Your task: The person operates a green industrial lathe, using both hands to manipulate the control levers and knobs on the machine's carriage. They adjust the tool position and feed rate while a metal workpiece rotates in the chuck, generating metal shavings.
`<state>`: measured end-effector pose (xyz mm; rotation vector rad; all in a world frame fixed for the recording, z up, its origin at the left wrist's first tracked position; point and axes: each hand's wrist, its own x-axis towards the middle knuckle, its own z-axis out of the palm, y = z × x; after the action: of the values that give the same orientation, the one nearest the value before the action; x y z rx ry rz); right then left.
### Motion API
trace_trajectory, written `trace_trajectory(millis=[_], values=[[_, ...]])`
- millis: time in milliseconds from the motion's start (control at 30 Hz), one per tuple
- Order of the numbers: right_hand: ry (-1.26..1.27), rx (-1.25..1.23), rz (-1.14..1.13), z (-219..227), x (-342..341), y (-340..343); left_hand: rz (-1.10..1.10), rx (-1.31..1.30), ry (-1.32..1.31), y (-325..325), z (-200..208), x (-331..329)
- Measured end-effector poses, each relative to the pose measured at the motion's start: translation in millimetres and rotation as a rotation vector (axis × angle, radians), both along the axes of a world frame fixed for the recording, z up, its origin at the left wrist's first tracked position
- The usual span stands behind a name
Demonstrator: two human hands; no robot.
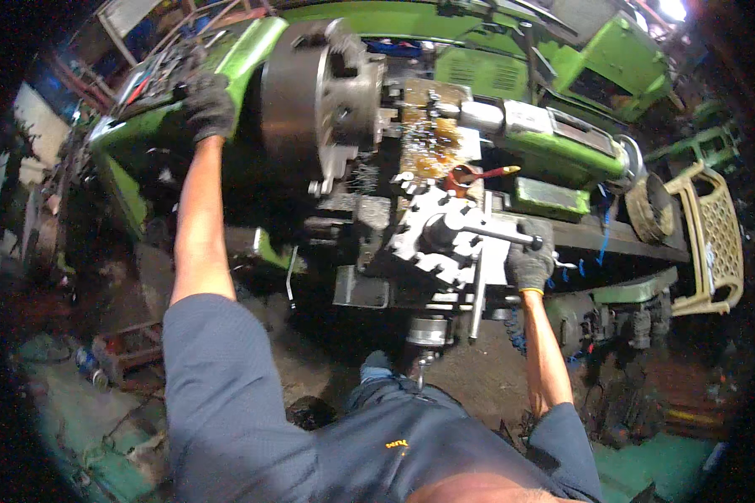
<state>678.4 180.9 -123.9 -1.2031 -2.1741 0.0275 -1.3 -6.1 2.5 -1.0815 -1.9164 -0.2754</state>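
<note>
My left hand (208, 107), in a dark work glove, reaches to the green headstock (247, 50) of a lathe. Its fingers blend into the dark parts there, so their grip is unclear. Right of it is the large steel chuck (298, 109) with a thick round workpiece or jaw body (356, 105). My right hand (531, 261), gloved too, is closed beside the bright tool post (445, 233); what it holds is hidden. The end of the tool post's lever (499, 235) overlaps this hand. A long metal rod (479, 293) slants down just left of it.
A brush (499, 172) rests in a reddish pot (460, 179) behind the tool post. The green tailstock (554, 151) with its handwheel (632, 158) is at right. Metal chips (432, 138) lie across the brown bed area. A beige plastic chair (713, 226) stands far right.
</note>
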Motion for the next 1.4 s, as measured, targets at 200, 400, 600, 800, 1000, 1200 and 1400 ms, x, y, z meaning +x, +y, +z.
trace_trajectory(millis=[200, 400, 600, 800, 1000, 1200, 1400], values=[[0.011, 0.038, 0.012, -11.8, 4.0, 4.9, 0.019, -0.014, 0.06, 2.8, 9.2, 13.0], [-0.07, -0.079, -0.068, -4.0, 3.0, -0.9, -0.01, 0.03, 0.079, 0.0, 10.5, 20.8], [-0.051, 0.018, 0.0, -14.5, 9.0, 8.8, -0.082, 0.069, 0.019, -0.5, 12.7, 14.4], [-0.026, -0.143, -0.029, -6.2, -3.8, 3.2, 1.045, -0.315, 1.161, -24.3, -19.9, -73.4], [-0.031, -0.034, -0.039, 8.5, 1.0, -3.1, 1.257, -0.236, 1.427, 25.2, -51.3, -99.1], [0.015, -0.071, -0.058, 12.4, 9.2, -4.9, 1.288, -0.315, 1.433, 37.5, -44.8, -45.2], [0.071, 0.041, 0.03, 15.0, -2.4, -4.6, 1.233, -0.338, 1.541, 3.5, -49.5, -114.3]])
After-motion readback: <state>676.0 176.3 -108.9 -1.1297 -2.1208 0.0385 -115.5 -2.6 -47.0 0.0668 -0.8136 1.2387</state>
